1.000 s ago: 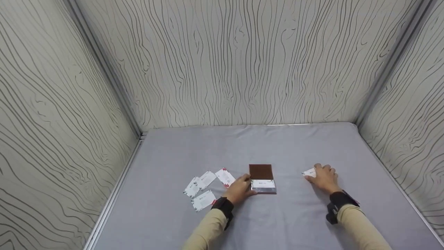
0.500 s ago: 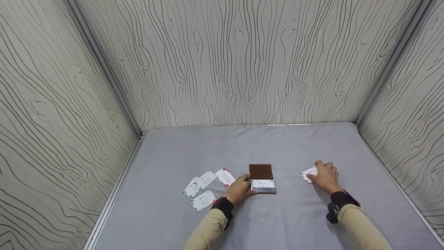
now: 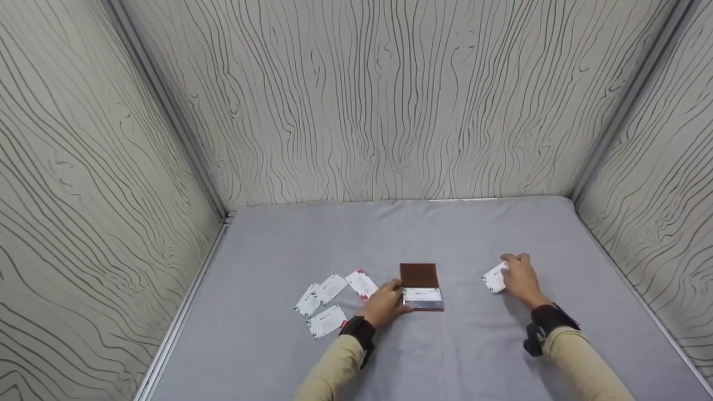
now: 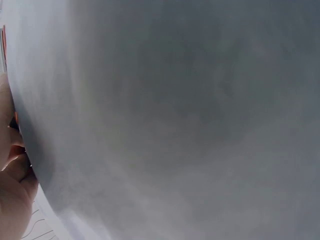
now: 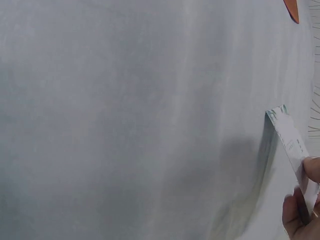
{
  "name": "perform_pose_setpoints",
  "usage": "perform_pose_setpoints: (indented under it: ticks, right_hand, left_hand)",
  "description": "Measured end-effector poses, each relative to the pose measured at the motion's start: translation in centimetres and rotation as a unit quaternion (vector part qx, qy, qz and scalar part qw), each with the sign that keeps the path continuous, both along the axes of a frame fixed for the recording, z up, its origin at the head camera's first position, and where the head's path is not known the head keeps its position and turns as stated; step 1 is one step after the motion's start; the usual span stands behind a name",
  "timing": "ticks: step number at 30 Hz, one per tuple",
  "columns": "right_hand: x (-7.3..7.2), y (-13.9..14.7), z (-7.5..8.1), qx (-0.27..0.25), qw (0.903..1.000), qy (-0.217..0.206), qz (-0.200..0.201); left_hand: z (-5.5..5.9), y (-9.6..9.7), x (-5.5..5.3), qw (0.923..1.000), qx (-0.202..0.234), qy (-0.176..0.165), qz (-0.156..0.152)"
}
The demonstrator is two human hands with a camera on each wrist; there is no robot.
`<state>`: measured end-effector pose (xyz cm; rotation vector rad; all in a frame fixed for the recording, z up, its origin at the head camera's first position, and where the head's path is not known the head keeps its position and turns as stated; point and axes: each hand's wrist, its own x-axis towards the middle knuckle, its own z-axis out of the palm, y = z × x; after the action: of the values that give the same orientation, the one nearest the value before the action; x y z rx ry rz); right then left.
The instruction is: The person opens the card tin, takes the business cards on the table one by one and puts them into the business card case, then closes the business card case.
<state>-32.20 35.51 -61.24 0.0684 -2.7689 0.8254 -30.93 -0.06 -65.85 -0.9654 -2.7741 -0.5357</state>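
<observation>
At the holder's (image 3: 419, 275) three o'clock, the right hand (image 3: 522, 279) pinches a card (image 3: 493, 278), likely light and bendy, best held by its edges; the left hand (image 3: 383, 304) grips the holder's nine-o'clock side.

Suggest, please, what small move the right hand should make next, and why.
Probably bring the white rectangular card with green corner prints left toward the open brown rectangular holder: the right hand pinches it, and the left hand holds the holder's edge.
</observation>
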Motion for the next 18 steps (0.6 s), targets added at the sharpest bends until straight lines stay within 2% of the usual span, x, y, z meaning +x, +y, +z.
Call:
perform_pose_setpoints:
  ticks: [6,18]
  right_hand:
    - [-0.2,-0.5,0.8,-0.018,0.9996,-0.02,0.012]
    - [-0.5,-1.4,1.4,-0.014,0.9984,0.01,0.053]
  left_hand:
    - [0.1,0.0,0.1,1.0,-0.004,-0.006,0.002]
    - [-0.1,-0.1,0.0,0.9999,0.003,0.012,-0.008]
